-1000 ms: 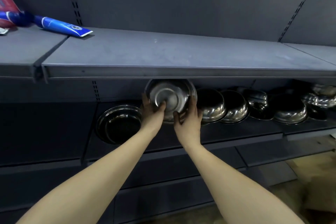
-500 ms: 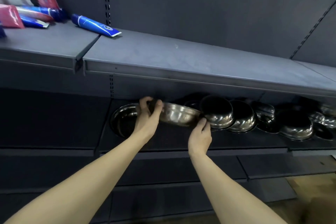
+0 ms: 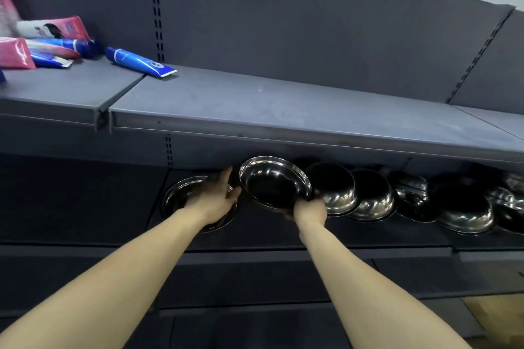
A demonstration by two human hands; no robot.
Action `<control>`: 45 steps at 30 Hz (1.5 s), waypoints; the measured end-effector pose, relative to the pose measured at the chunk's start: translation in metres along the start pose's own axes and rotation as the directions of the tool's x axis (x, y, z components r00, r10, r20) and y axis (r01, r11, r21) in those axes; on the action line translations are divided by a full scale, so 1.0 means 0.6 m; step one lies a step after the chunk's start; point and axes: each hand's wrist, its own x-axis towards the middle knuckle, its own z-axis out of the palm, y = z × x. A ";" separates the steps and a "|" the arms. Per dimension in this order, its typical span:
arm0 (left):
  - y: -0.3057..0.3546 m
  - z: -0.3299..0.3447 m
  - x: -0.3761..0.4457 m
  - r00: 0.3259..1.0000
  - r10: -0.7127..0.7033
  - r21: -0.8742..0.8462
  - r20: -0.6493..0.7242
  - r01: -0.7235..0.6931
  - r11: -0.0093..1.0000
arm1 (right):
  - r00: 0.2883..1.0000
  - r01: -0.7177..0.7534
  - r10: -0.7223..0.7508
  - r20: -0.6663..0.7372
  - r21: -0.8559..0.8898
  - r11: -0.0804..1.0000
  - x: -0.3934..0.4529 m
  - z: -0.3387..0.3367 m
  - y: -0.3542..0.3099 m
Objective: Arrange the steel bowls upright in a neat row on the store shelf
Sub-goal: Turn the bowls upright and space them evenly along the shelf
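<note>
Steel bowl (image 3: 274, 183) | right hand (image 3: 309, 211) grips rim | left hand (image 3: 216, 199) released, beside it

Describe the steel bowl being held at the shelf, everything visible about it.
The held bowl is shiny steel, round, with a wide flat rim and a dark, reflective inside. It is tilted, its opening facing the camera, just under the upper shelf. The right hand grips its lower rim; the left hand is at its left edge, contact unclear. Its right side overlaps the next bowl.
</note>
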 end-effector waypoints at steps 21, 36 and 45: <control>-0.148 -0.112 -0.054 0.992 -0.123 0.386 -0.037 0.127 0.914 | 0.932 0.118 -0.045 0.358 -0.184 0.976 -0.070 0.168 0.002; -0.176 -0.095 -0.056 0.979 -0.133 0.374 0.152 0.068 0.925 | 0.997 0.046 -0.014 0.070 -0.470 0.881 -0.058 0.173 0.064; -0.125 -0.047 -0.042 0.973 0.009 0.274 0.232 -0.075 0.959 | 0.996 0.088 -0.067 0.057 -0.620 0.780 -0.065 0.126 0.057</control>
